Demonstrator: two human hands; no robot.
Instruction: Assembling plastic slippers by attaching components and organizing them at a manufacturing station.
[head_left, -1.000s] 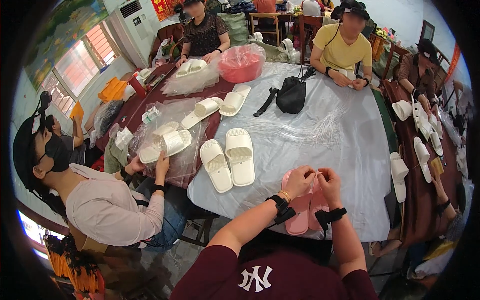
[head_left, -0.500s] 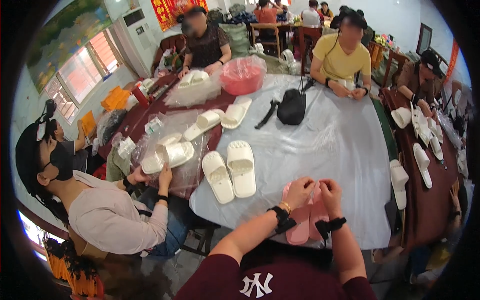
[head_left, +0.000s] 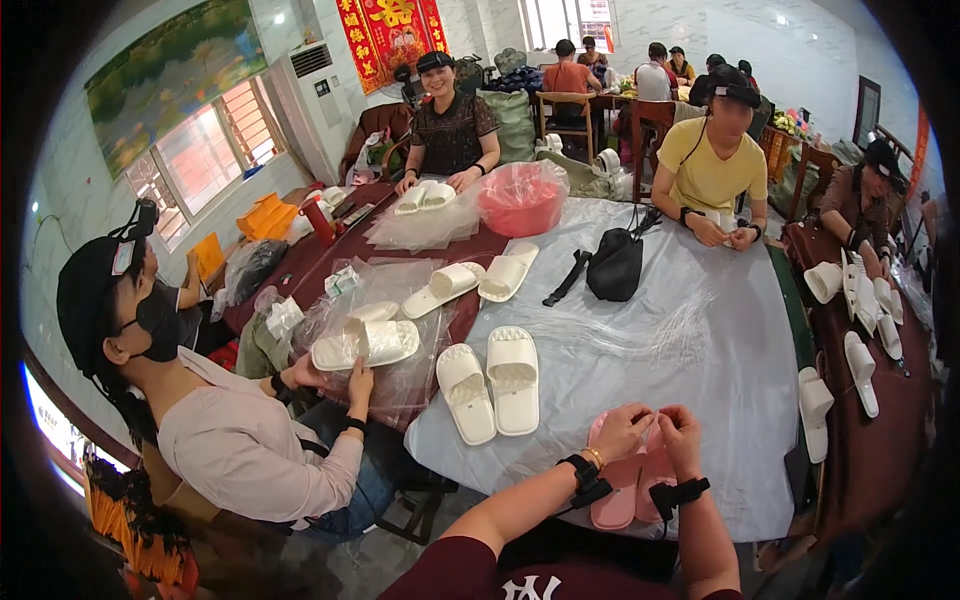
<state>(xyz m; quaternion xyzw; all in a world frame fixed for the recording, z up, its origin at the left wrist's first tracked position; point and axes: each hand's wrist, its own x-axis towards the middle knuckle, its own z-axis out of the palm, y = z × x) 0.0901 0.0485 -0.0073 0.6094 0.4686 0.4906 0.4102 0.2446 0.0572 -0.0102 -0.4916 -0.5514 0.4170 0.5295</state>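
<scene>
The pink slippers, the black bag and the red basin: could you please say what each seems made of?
Pink slippers: probably moulded foam or soft plastic, matte and evenly coloured. Black bag: likely woven fabric, dull, with soft folds and a limp strap. Red basin: seemingly plastic, from its bright, even colour, though clear film overlaps it.

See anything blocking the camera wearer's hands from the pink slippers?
Nothing visible stands between them. The left hand and right hand are directly over the pink slippers; whether they touch is unclear. The nearest white slippers lie off to the left.
</scene>
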